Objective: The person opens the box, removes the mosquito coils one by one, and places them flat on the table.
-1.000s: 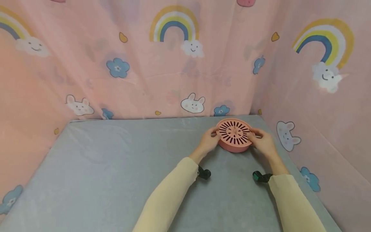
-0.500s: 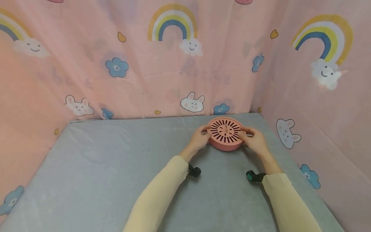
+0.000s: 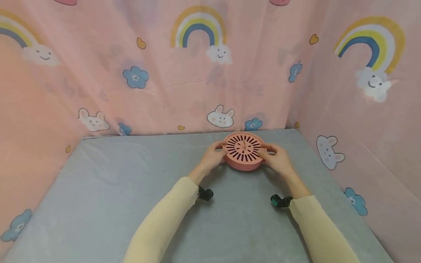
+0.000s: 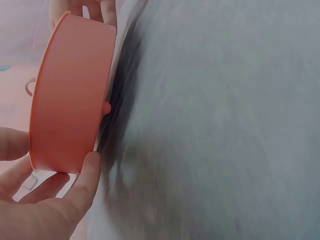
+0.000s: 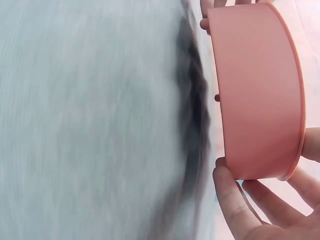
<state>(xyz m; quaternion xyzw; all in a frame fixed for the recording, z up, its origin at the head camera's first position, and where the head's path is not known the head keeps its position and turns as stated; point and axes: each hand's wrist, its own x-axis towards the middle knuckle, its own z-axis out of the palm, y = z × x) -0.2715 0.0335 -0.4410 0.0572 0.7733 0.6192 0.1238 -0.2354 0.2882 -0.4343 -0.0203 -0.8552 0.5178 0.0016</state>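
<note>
A round pink mosquito coil holder (image 3: pixel 244 166) is held level between both hands over the far part of the table in the head view. Its slotted lid (image 3: pixel 234 147) faces up, with a small loop at the centre. The left hand (image 3: pixel 211 157) grips the left side, thumb at the top rim and fingers at the bottom edge. The right hand (image 3: pixel 278 158) grips the opposite side likewise. Both wrist views show the smooth side wall (image 4: pixel 75 95) and small round feet (image 5: pixel 204 24) underneath. A dark shadow lies below, and the holder appears slightly raised off the cloth.
A grey-blue cloth (image 3: pixel 108 197) covers the table. Pink printed curtains (image 3: pixel 158 98) stand along its back and right edges, with the back one close behind the holder. Each wrist carries a small black camera (image 3: pixel 205 194).
Both hands have carried the mosquito coil holder steadily to the left, along the back of the table. Their grip looks the same throughout.
</note>
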